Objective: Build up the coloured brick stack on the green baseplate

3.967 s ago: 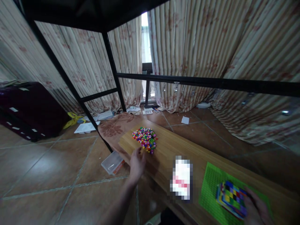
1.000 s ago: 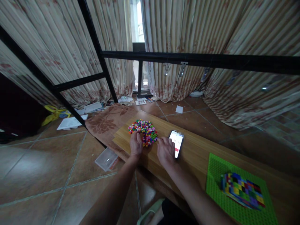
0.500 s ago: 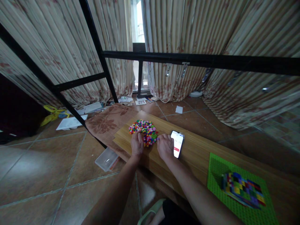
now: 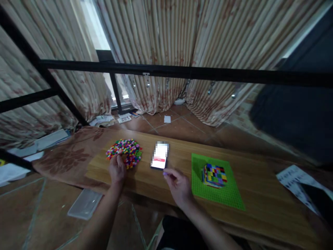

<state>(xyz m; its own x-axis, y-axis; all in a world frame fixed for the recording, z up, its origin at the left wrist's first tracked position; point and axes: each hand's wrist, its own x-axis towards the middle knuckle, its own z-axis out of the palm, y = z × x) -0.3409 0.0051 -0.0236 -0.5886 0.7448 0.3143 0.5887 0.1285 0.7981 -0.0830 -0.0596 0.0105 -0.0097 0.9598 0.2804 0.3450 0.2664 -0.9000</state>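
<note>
Low wooden table [image 4: 182, 194] stood over a tiled floor, pile of small coloured bricks [image 4: 124, 152] lay at its left end, phone [image 4: 159, 156] beside the pile, green baseplate [image 4: 215, 182] to the right, printed paper [image 4: 293, 180] at the far right.

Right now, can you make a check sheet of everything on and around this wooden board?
Surface: long wooden board, lying over a brown flowered cloth at its left end.
Job's things: pile of small coloured blocks; green baseplate with a multicoloured block square on it.
Clutter: phone with its screen lit, between pile and baseplate; printed paper at the right end.
Hands: left hand touches the pile's near edge; right hand pinches a tiny purple piece in its fingers.
Cables: nothing seen.
Surroundings: black metal frame, striped curtains, tiled floor with papers and a clear plastic box.
</note>
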